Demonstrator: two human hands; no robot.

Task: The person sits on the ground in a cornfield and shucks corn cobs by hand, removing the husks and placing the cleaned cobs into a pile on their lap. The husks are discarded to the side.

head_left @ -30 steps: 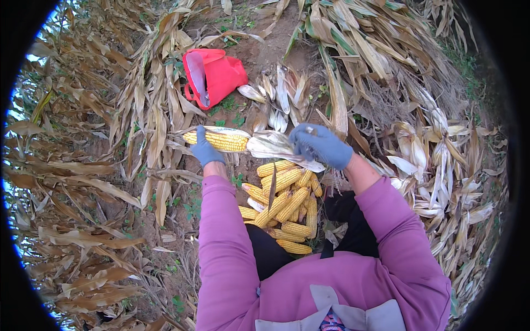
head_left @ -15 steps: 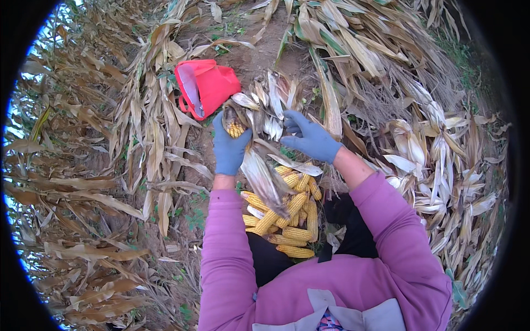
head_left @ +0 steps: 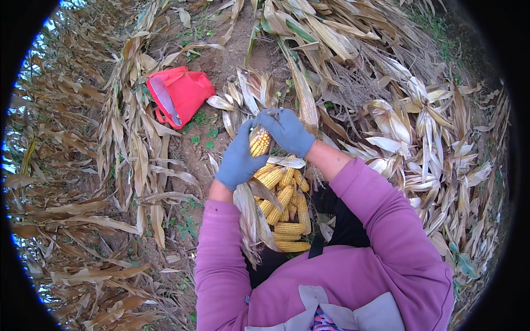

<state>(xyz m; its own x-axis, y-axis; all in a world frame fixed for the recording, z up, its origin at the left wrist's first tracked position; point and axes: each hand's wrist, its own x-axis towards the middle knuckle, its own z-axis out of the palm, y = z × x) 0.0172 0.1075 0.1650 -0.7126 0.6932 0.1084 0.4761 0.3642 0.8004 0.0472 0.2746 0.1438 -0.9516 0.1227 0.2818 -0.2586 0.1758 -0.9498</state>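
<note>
My left hand, in a blue-grey glove, is wrapped round a partly husked ear of corn. Yellow kernels show between the two hands, while dry husk trails down from below the left hand. At the ear's far end, my gloved right hand has its fingers closed on the husk there; the exact grip is partly hidden. Beneath the hands, several bare yellow corn cobs lie heaped between my legs.
A red bag with a pale opening lies on the soil at the far left. Loose husks lie just beyond my hands. Dry corn stalks are piled ahead, with more stalks and husks to the right. Withered corn plants line the left.
My right hand has come left and closed on the far end of the ear. My left hand has moved nearer and to the right with the ear, and its trailing husk has swung left.
</note>
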